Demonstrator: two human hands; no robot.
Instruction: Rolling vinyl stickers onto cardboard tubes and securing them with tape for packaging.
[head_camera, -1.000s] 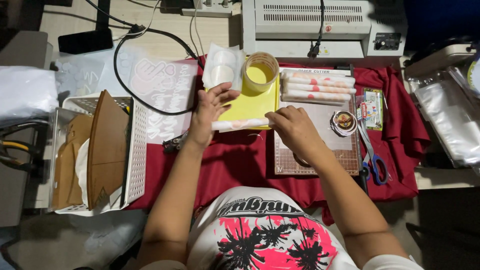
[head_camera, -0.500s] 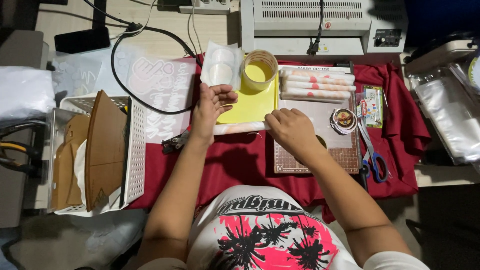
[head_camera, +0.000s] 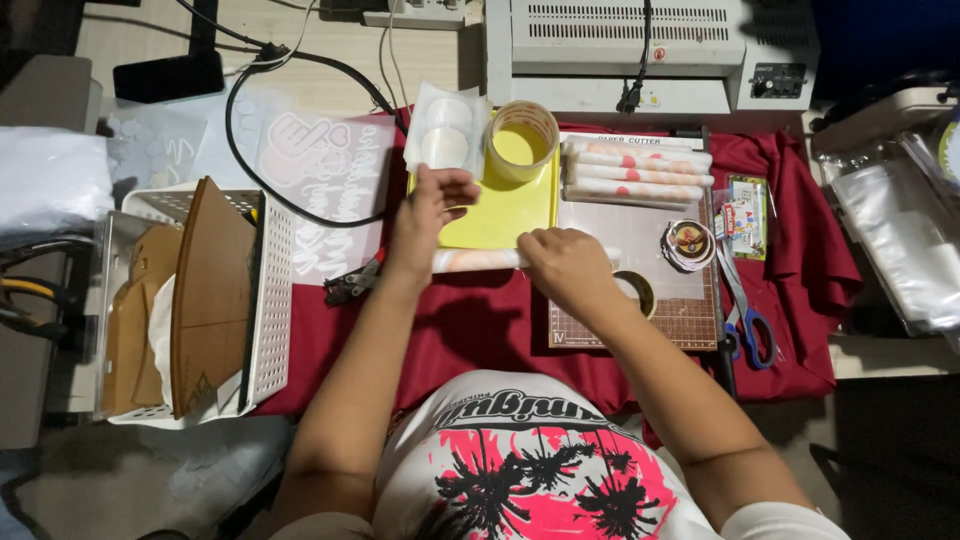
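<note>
My left hand (head_camera: 432, 205) rests flat on the left edge of a yellow sheet (head_camera: 505, 205) lying on a red cloth (head_camera: 480, 320). My right hand (head_camera: 565, 265) is closed over the right end of a rolled white strip (head_camera: 475, 260) along the sheet's near edge. A roll of tape (head_camera: 521, 140) stands upright on the sheet's far end. Several more rolled white pieces with red dots (head_camera: 637, 170) lie to the right on a paper cutter board (head_camera: 640, 290).
A white laminator (head_camera: 640, 50) sits at the back. Round stickers (head_camera: 688, 243), blue-handled scissors (head_camera: 745, 310) and a small packet (head_camera: 745, 215) lie right. A white basket (head_camera: 265, 300) with brown card shapes stands left. Black cable (head_camera: 260, 170), pliers (head_camera: 350, 285) and plastic bags (head_camera: 900, 230) lie around.
My left hand has slid from the yellow sheet's middle to its left edge. My right hand stays on the rolled strip.
</note>
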